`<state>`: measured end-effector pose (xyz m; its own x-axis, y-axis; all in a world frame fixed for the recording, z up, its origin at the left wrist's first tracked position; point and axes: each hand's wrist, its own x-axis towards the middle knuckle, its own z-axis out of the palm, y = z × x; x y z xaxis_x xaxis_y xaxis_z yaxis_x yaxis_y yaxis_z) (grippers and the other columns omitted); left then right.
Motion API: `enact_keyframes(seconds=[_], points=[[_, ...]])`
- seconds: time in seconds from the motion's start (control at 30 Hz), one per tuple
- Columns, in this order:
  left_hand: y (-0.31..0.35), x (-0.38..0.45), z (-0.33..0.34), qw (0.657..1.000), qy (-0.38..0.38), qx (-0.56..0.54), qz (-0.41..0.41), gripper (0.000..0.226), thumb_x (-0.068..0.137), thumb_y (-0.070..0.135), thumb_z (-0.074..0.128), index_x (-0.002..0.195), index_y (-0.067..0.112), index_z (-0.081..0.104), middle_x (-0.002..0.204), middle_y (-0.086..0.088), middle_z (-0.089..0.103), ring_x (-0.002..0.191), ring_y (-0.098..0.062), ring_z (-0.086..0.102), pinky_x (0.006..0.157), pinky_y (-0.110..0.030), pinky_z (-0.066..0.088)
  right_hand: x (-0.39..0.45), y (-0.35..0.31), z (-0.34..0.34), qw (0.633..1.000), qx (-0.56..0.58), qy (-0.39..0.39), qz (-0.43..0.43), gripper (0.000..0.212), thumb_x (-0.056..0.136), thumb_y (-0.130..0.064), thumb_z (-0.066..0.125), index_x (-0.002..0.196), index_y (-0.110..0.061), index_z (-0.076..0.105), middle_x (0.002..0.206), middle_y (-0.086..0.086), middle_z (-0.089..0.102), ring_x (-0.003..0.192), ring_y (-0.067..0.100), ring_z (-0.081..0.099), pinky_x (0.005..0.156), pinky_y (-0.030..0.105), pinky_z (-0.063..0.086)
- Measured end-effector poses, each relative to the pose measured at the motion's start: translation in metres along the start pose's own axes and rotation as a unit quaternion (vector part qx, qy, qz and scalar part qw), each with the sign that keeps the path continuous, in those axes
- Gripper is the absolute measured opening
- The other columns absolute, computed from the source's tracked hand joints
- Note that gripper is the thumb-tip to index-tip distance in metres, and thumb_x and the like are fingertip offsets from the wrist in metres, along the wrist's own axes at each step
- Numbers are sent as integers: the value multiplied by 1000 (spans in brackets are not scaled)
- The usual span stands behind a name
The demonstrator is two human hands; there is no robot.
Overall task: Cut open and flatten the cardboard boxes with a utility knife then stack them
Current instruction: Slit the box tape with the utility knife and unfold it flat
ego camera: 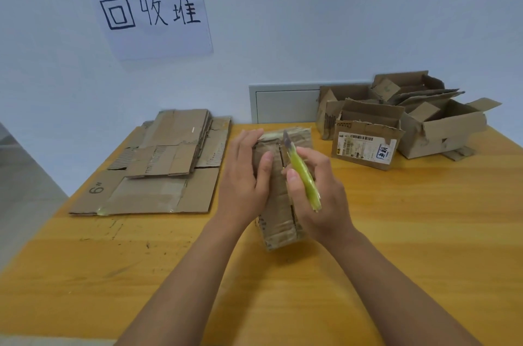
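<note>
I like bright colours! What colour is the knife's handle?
Yellow-green: the slim plastic utility knife handle, gripped by the right hand, shows best in the head view.

Pale blue wall (311,20), handwritten paper sign (151,11), white wall panel (283,103), scuffed wooden table (396,218)

Boxes across the table (396,232)
Flattened stack (158,164) lies left; held box (283,175) sits centre under both hands; unopened boxes (402,125) crowd the far right, a sign (152,11) on the wall behind

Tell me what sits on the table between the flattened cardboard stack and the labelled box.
In the head view, the taped box being cut lies there, held by the left hand, with the right hand gripping the green utility knife.
</note>
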<state>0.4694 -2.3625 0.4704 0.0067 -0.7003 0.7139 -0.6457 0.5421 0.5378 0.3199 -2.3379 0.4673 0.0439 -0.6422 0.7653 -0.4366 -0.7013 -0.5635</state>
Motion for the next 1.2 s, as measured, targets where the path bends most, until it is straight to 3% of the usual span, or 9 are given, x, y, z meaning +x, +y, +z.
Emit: enact_keyframes(seconds=[0.37,0.53,0.83,1.07,1.2], points=[[3,2,4,1000,-11,-9,-7,35,101,27,48,134,20,43,134,-2,47,123,-20,48,99,-42,46,6,8,1,994,-63,40,-81,30,95,-17,54,119,0,62,103,12,69,88,24,65,75,37,54],[3,5,6,1000,-14,-5,-15,36,102,28,46,136,17,45,138,-3,47,128,-17,46,104,-40,42,6,11,1,992,-77,52,-87,31,95,-14,56,121,2,63,109,13,71,94,22,68,79,32,56],[-3,11,8,999,-16,21,-33,44,102,34,42,143,17,43,148,-3,43,139,-13,37,112,-26,32,8,21,8,979,-164,43,-115,32,96,-16,60,126,-3,62,104,10,71,88,22,67,70,33,55],[-6,14,7,998,-22,27,-49,49,102,37,41,147,19,38,153,1,38,143,-8,31,114,-25,28,9,24,11,968,-203,30,-143,31,94,-11,62,122,2,63,99,11,71,91,23,64,72,33,55],[-8,16,5,997,-14,39,-61,49,103,34,45,149,22,35,155,3,35,141,-2,28,110,-11,21,2,27,8,966,-207,22,-154,30,94,-12,60,119,3,65,99,11,72,92,27,66,76,39,55]])
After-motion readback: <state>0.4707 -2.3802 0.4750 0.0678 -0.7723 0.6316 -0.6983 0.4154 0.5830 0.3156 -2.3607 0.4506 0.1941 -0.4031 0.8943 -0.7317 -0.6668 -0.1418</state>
